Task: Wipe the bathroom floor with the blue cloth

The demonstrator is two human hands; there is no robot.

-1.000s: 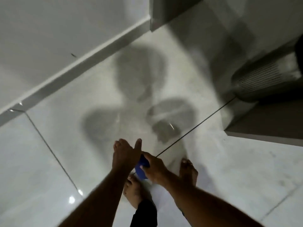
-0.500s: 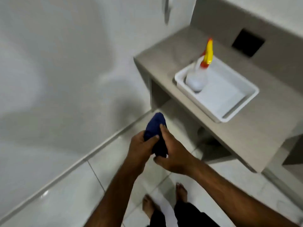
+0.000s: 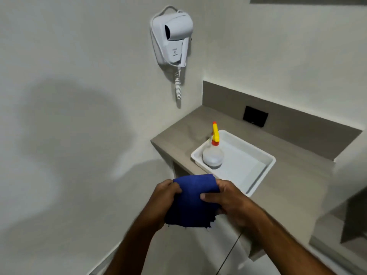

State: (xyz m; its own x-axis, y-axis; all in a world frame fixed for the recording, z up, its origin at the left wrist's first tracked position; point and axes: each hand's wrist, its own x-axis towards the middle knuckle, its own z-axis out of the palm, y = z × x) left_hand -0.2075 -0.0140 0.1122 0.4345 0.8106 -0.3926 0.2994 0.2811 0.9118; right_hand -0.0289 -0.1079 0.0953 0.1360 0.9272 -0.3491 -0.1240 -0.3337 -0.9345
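The blue cloth (image 3: 189, 201) is spread between both hands at chest height, in front of the counter's near corner. My left hand (image 3: 164, 197) grips its left edge and my right hand (image 3: 224, 197) grips its right edge, thumb across the front. The lower frayed edge of the cloth hangs free. A strip of pale tiled bathroom floor (image 3: 228, 253) shows below the hands, with a dark grout line running through it.
A grey counter (image 3: 178, 135) stands to the right, carrying a white tray (image 3: 264, 169) with a spray bottle (image 3: 213, 153) that has a yellow and red nozzle. A white hair dryer (image 3: 174, 38) hangs on the wall above. A black panel (image 3: 255, 119) sits in the backsplash.
The view has risen from the floor to the wall and counter. The cloth, bunched low near the floor a second ago, is now lifted and opened out between both hands.
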